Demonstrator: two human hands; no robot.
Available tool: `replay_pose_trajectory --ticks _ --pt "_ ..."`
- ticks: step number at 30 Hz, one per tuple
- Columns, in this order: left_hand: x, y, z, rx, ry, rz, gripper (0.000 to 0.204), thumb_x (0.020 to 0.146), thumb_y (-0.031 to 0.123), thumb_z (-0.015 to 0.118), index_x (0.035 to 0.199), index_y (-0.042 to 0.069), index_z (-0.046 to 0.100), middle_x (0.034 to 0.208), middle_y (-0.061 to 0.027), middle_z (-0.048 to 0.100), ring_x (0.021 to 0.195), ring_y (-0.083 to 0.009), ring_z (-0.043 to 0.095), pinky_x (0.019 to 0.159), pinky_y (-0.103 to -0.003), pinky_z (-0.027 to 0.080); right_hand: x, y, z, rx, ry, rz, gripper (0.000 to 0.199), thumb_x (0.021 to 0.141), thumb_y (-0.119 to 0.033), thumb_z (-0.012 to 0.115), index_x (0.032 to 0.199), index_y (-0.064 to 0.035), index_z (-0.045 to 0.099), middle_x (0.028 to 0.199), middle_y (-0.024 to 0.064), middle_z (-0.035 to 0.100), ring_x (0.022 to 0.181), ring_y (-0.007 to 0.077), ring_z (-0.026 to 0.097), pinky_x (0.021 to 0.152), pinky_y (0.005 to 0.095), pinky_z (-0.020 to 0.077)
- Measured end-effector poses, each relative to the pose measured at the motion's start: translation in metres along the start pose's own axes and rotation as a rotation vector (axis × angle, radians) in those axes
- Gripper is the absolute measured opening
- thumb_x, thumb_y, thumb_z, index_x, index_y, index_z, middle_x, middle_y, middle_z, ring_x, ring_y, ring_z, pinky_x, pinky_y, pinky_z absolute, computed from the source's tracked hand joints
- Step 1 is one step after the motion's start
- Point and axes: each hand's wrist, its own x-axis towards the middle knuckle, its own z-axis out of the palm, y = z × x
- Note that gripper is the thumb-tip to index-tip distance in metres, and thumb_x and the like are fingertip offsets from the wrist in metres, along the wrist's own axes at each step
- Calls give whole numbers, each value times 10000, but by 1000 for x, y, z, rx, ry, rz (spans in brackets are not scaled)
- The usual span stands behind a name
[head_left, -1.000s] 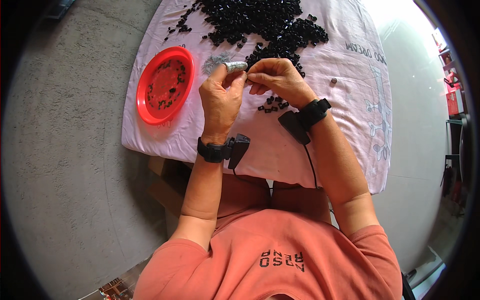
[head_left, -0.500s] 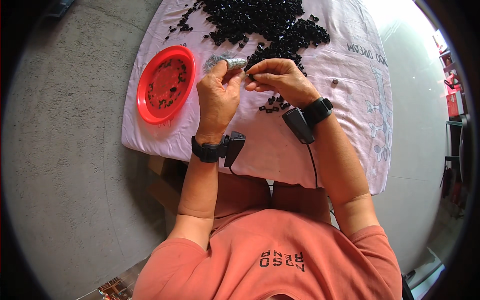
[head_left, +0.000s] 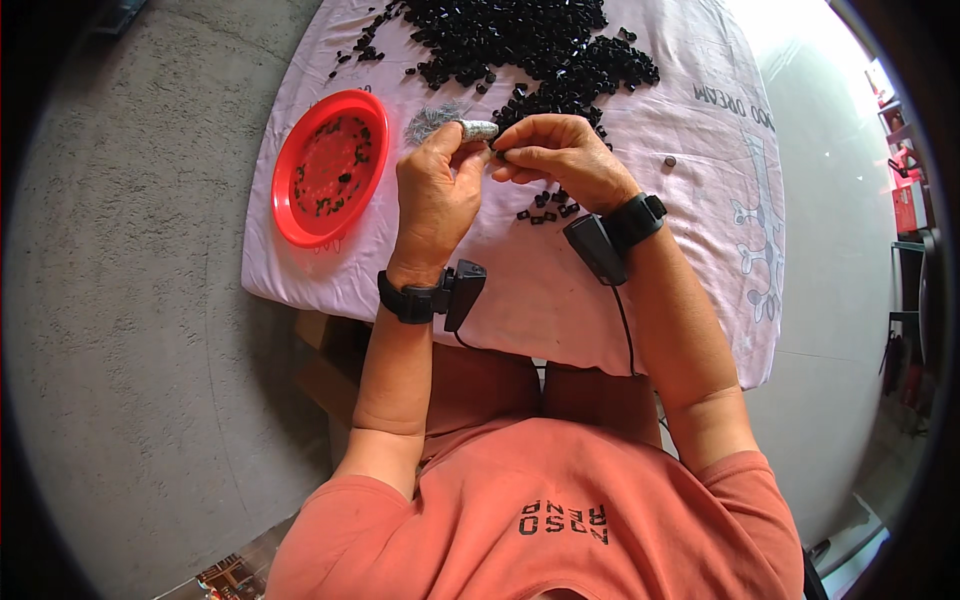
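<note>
My left hand is closed in a pinch, its index fingertip wrapped in a pale grey covering. What it pinches is too small to make out. Close against it, my right hand grips a small black piece between thumb and index finger. The fingertips of both hands nearly meet at this piece. Just beyond my left hand lies a tuft of thin grey pins or wires. Several loose small black pieces lie below my right hand, and a large heap of such pieces spreads beyond both hands.
At the left of the pink cloth-covered table sits a red round bowl with small dark pieces inside. One lone piece rests on the cloth to the right. A black cable hangs from the device on my right wrist.
My left hand has shifted very slightly, its wrapped fingertip moving a touch to the right, closer to the right hand. The right hand keeps its pinch almost unmoved.
</note>
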Motion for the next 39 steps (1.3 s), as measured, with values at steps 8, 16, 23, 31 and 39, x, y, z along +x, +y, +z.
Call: replay_pose_trajectory --ticks 8,16,23,31,39 --pt "1 0 2 16 16 82 141 862 -33 660 999 -5 675 893 -140 724 823 -230 725 726 -327 557 1 2 1 -15 -20 -19 181 932 -13 660 1107 33 661 1008 122 723 907 198 738 813 288 613" --pt "5 -2 -2 81 -47 88 179 889 -13 663 1064 11 695 930 -119 739 861 -172 722 768 -298 556 1 1 3 -24 -19 -44 173 928 -3 664 1098 26 656 998 116 720 912 202 736 790 284 613" --pt "7 -1 0 98 -63 132 169 879 -27 672 1045 2 686 918 -117 731 834 -174 719 733 -295 558 3 5 2 -91 -12 -40 163 945 -67 680 1072 34 664 959 111 726 905 195 739 777 276 610" --pt "10 3 0 100 -39 198 123 868 -38 660 988 -10 664 885 -147 706 797 -249 710 692 -335 553 2 1 5 -157 20 -24 164 943 -101 695 1021 44 690 941 113 730 892 195 741 773 277 613" --pt "9 2 1 131 -55 199 154 878 -24 674 1031 -8 677 902 -130 718 822 -201 719 726 -311 556 -1 -4 3 -133 -19 -25 173 945 -119 691 1004 44 695 917 114 730 868 187 740 775 271 603"
